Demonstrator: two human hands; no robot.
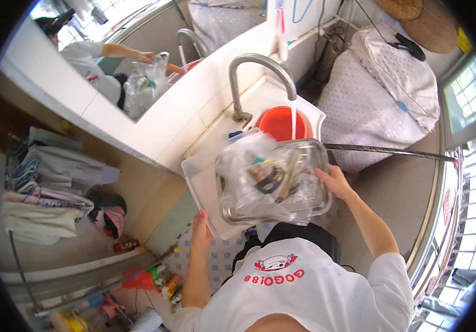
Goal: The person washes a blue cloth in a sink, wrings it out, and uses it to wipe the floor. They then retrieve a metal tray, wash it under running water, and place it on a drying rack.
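Note:
My left hand point(201, 230) grips the near left edge of a translucent white plastic bin point(202, 182). With my right hand point(333, 181) I hold the right rim of a rectangular stainless steel tray point(325, 203). The tray overlaps the bin and hides much of it. Crumpled clear plastic bags point(246, 199) lie on the tray, with a dark printed packet point(269, 178) among them. Just beyond, water runs from a curved metal faucet point(263, 58) into a red plastic basin point(277, 120) in the white sink point(316, 116).
A mirror point(146, 79) hangs on the tiled wall at the left. A large dotted cloth cover point(370, 103) drapes something bulky at the right, with a dark metal bar point(387, 151) before it. Folded clothes and hangers point(51, 178) sit at the far left; bottles point(167, 286) stand low behind my left arm.

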